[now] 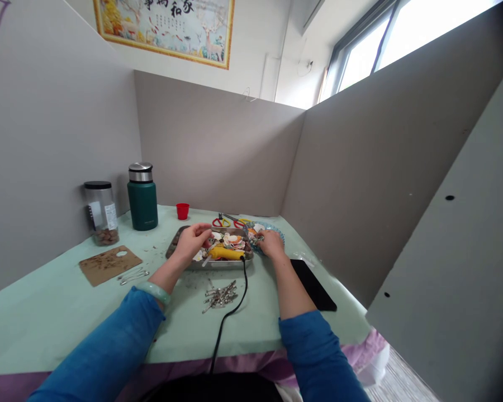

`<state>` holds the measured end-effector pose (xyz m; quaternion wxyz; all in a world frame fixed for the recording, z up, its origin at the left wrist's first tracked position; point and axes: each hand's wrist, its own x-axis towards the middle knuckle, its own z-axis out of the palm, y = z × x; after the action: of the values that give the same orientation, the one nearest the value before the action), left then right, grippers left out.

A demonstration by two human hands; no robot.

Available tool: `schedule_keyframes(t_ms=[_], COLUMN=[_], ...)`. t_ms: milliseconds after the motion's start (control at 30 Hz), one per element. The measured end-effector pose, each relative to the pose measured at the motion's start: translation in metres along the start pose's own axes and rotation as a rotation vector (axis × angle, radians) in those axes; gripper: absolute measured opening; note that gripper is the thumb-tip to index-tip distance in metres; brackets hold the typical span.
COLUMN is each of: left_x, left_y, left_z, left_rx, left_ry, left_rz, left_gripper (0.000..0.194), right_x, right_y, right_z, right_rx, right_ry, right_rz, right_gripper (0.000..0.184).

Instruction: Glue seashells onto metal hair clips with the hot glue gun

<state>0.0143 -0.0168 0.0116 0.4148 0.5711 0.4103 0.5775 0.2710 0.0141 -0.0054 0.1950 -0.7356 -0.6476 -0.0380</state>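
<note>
My left hand (196, 240) hovers over the left part of a metal tray (188, 264), its fingers loosely curved and slightly apart, with nothing visible in them. The tray holds flat, colourful cut-out pieces (233, 240) and a yellow glue gun (226, 254) with a black cord. My right hand (271, 244) reaches into a blue scalloped bowl (279, 229) of small colourful pieces. Its fingertips are bent down among them; what they pinch is too small to make out. Several metal pin clips (220, 296) lie in a pile in front of the tray.
At left stand a green flask (142, 201) and a clear jar (103, 215) with a black lid. A brown card (109, 265) and large safety pins (134, 274) lie nearby. Behind the tray are a red cup (183, 211) and scissors (222, 221). A black phone (313, 285) lies right.
</note>
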Motion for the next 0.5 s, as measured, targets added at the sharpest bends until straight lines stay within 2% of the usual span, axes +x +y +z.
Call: schedule_keyframes(t_ms=[200, 500], left_x=[0.002, 0.003], left_y=[-0.001, -0.001], left_z=[-0.001, -0.003], left_rx=[-0.023, -0.016], left_ry=[0.006, 0.010], left_rz=[-0.001, 0.003], left_gripper=[0.045, 0.042], right_x=[0.000, 0.003], right_y=[0.002, 0.002], right_z=[-0.004, 0.007], right_rx=[-0.013, -0.005], right_ry=[0.039, 0.003], right_rz=[0.029, 0.002], right_gripper=[0.031, 0.036])
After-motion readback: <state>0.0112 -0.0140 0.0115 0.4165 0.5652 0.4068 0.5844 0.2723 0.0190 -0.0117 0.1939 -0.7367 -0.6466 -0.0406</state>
